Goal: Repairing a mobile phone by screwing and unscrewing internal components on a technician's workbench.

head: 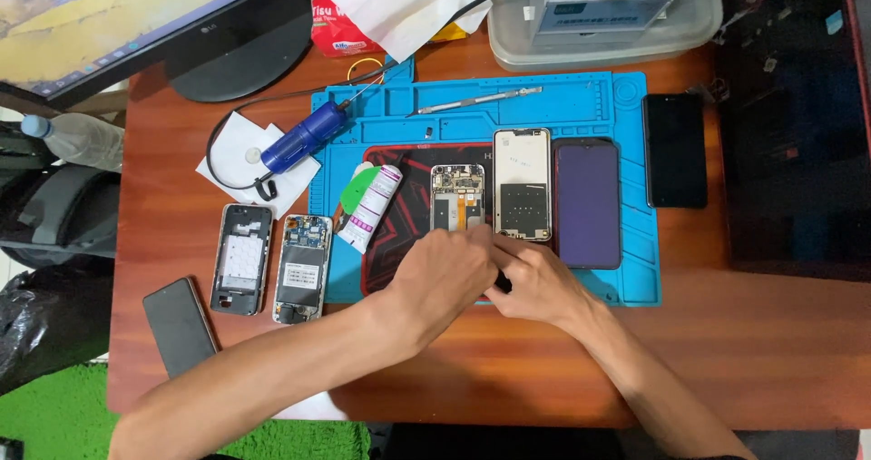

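the left hand (442,274) and right hand (537,283) meet at the near edge of the blue mat (626,106); fingers curl closed on a small dark tool (502,284); the opened phone body (457,197) lies just beyond them; a white tube (370,209) lies left of it.

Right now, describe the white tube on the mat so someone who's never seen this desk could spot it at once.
Start at the blue work mat in the middle of the wooden desk, then go to the red and black pad's left edge. The white tube lies there slanted, beside a green pick. Its neighbours are flat opened phones; it alone is a round tube with a purple stripe.
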